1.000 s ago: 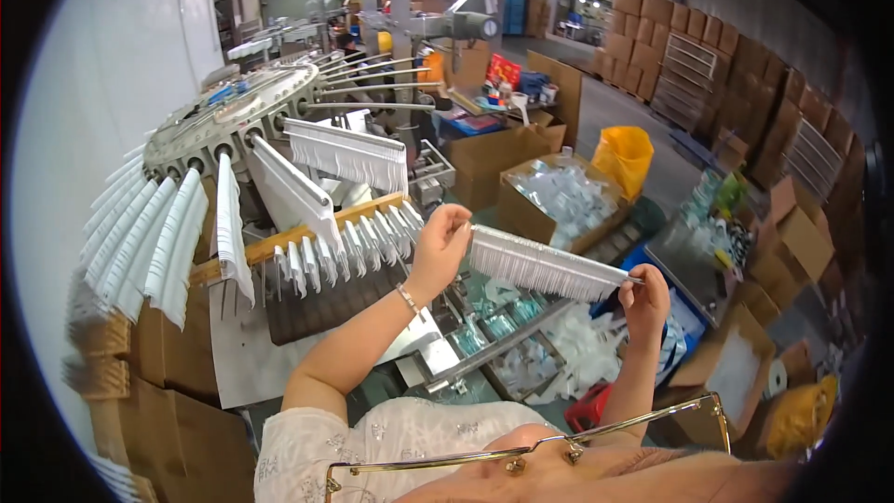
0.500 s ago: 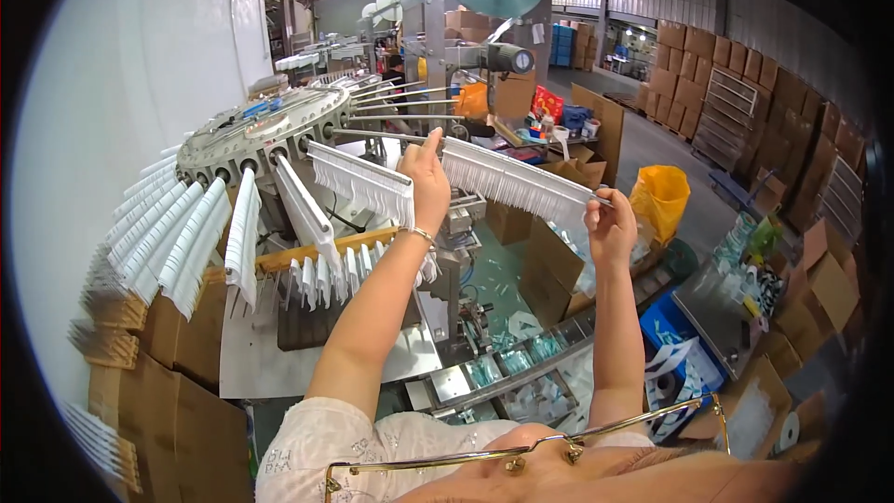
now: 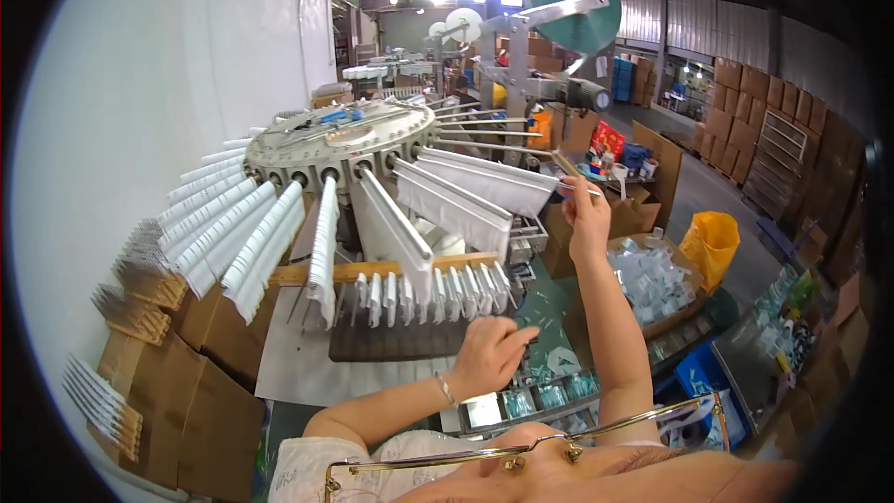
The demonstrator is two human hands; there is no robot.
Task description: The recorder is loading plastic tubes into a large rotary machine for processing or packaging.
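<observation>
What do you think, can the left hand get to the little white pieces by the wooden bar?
Probably yes. The left hand is just below the right end of the row of white pieces by the wooden bar, and nothing seems to stand between them.

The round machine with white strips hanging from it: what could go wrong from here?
The right hand seems to pinch the outer end of one white strip; with the left hand away from it, that end might slip. The next strip hangs close beside it, so the two could brush or snag.
</observation>
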